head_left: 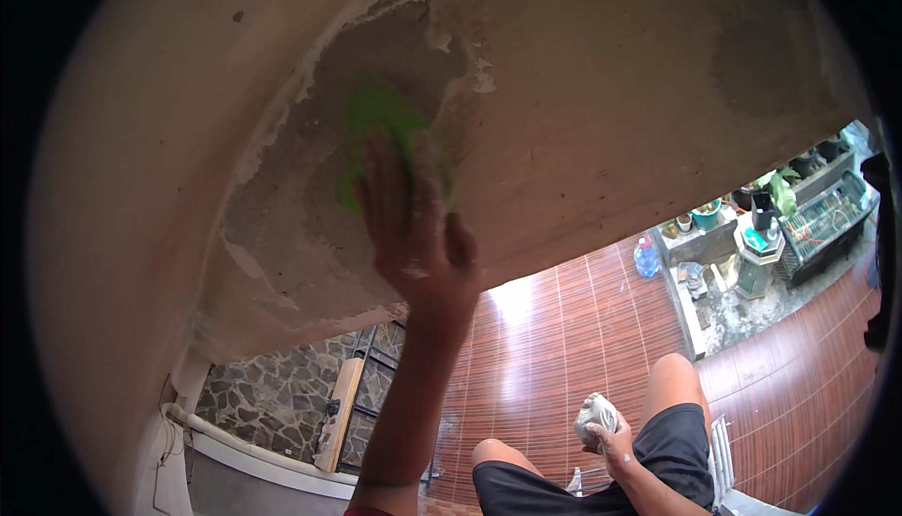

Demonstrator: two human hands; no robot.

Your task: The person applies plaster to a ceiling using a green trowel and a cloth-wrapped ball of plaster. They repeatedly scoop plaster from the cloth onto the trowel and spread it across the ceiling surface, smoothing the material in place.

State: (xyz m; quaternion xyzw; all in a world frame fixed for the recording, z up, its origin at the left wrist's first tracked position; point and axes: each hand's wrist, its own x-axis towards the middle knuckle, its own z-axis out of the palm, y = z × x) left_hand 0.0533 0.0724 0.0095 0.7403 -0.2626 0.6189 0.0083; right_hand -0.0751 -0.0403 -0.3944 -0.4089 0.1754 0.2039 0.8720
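Observation:
My left hand (413, 206) is raised against the underside of a worn, peeling ceiling (564, 112). Under its fingers is a flat bright green thing (376, 112), held against a dark, damp-looking patch; motion smears it, so its kind is unclear. Ragged flakes of paint edge this patch. Low down, near my knees, my right hand (615, 445) is closed around a whitish plastic bag (597, 414) bunched about its contents. Whitish smears mark both hands.
Far below lies a reddish-brown striped tile floor (564, 319). A wooden plank (338, 413) and dark metal bars stand by stone paving (263, 394) at lower left. A water bottle (646, 258), potted plants and a green crate (825, 225) are at right. Light metal rails (722, 455) show beside my leg.

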